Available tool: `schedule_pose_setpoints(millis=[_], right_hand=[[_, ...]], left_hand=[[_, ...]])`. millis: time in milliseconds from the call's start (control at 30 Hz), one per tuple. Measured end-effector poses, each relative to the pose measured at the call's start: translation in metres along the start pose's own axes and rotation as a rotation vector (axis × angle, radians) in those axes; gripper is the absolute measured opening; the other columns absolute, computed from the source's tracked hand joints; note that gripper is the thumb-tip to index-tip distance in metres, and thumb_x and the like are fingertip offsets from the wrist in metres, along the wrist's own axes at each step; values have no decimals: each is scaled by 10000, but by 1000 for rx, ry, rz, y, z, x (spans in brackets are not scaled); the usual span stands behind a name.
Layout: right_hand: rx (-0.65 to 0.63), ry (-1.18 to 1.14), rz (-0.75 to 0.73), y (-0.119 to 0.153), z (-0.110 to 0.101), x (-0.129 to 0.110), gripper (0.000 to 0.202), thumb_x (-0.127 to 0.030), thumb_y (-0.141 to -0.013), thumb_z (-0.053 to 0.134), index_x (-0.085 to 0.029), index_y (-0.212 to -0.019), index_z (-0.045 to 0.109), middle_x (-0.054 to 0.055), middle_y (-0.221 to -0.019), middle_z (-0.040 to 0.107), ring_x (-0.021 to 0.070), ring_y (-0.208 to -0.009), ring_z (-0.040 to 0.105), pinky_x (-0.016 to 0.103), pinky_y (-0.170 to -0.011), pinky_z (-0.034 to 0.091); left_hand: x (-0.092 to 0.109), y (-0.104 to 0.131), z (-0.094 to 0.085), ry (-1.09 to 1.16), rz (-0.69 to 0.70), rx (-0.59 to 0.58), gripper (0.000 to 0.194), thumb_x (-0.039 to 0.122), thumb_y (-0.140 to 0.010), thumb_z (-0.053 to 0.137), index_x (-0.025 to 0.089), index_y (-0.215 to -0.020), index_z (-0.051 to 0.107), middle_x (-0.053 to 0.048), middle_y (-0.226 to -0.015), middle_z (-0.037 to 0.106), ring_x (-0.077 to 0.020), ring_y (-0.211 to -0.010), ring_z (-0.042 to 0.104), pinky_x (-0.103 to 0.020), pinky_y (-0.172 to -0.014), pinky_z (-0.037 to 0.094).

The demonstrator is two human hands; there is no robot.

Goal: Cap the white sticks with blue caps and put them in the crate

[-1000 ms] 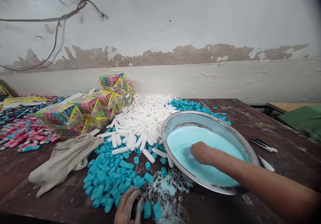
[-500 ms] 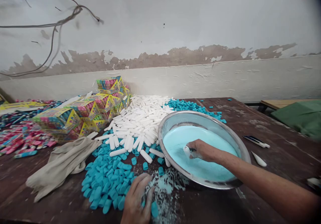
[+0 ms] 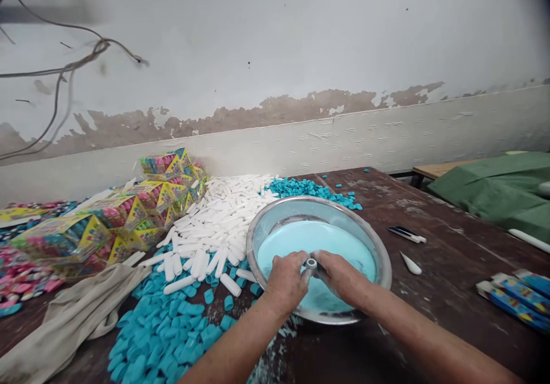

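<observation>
Over the metal bowl (image 3: 384, 278) of light blue powder (image 3: 318, 241), my two hands meet. A small white plastic tube (image 3: 311, 263) stands between them, its open end facing me. My left hand (image 3: 287, 279) has its fingers closed around the tube's left side. My right hand (image 3: 339, 273) grips it from the right, fingertips dusted with powder. The tube's lower part is hidden by the hands. Left of the bowl, loose teal caps (image 3: 172, 332) lie heaped near my left forearm, below a large pile of white tubes (image 3: 223, 212).
Boxes of packed colourful tubes (image 3: 129, 212) are stacked at the left, behind a beige cloth (image 3: 73, 315). More teal caps (image 3: 309, 189) lie behind the bowl. To the right are a dark-and-white blade-like tool (image 3: 407, 234), a white pointed piece (image 3: 411, 263) and blue printed packs (image 3: 515, 298).
My left hand has left the teal caps and risen to the bowl, joining my right hand at the white tube. The tube has come up from the powder. The view has turned right.
</observation>
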State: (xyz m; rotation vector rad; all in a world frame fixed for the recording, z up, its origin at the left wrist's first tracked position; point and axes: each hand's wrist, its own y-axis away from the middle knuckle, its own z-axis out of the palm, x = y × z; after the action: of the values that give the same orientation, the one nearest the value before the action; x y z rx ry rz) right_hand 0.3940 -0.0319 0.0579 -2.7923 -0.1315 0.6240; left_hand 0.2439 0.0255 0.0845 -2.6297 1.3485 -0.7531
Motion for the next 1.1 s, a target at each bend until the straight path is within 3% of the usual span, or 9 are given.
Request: schedule_pose_setpoints(millis=[133,333,500,633,733,800,900,1000,1100], right_hand=[[202,97,-26,14,2,9,626,-15,-652,412,-102,-1270,357,165,-1280,431,246,-1194,379,426,-950,355],[56,77,-203,20,0,10,688,50,-665,289,-172,-1314,343,124,-1295,454,198,-1162,442,407,-922,403],[72,118,-217,20,2,5,588,17,-733,298,-207,-1261,427,99,-1272,486,207,-1112,488,411,-880,433],[264,147,-144,31,6,-3,360,-113,-828,353,-144,-1139,531,130,-1122,589,228,-1006,547,398,-816,469],[289,120,-148,43,9,-15,288,-183,-846,409,-179,-1100,543,91,-1047,627,211,-964,564,373,-798,478],[303,88,-148,51,12,-27,262,-207,-842,442,-212,-1083,544,67,-1030,634,205,-966,564,365,-810,474],[354,-6,-140,61,13,-52,267,-206,-832,463,-248,-1085,534,53,-1021,634,202,-962,572,350,-819,471],[361,-130,-177,67,15,-77,308,-176,-820,472,-266,-1112,516,48,-1031,626,197,-969,571,337,-848,456],[248,-208,-289,63,28,-98,308,-151,-812,480,-267,-1094,525,42,-1012,631,183,-959,574,309,-854,450]], left_hand=[[-6,5,1,-4,118,88,217,160,-780,518,227,-983,553,-25,-979,643,-205,-915,571,-343,-766,345],[-10,9,1,-18,166,108,206,137,-779,526,230,-959,559,-9,-984,650,-195,-907,579,-340,-733,333],[-13,18,-4,-99,228,106,153,122,-783,506,200,-903,560,-18,-916,655,-199,-872,581,-336,-698,342],[-22,28,-10,-49,308,209,189,115,-802,466,189,-955,547,-45,-960,648,-201,-906,569,-347,-718,364],[-26,40,-21,103,330,294,205,134,-807,469,192,-989,543,-57,-996,639,-201,-953,552,-359,-795,381],[-26,53,-34,263,239,325,196,165,-803,496,199,-988,552,-56,-1009,631,-192,-967,545,-340,-839,386],[-35,82,-56,590,-69,323,160,243,-812,511,192,-958,551,-46,-955,631,-170,-895,564,-286,-797,420],[-59,121,-71,945,-326,361,196,305,-813,503,156,-940,495,-41,-831,631,-153,-759,578,-261,-698,445],[-87,168,-72,1117,-512,449,239,322,-806,505,142,-957,460,-33,-756,614,-129,-639,557,-239,-600,438]])
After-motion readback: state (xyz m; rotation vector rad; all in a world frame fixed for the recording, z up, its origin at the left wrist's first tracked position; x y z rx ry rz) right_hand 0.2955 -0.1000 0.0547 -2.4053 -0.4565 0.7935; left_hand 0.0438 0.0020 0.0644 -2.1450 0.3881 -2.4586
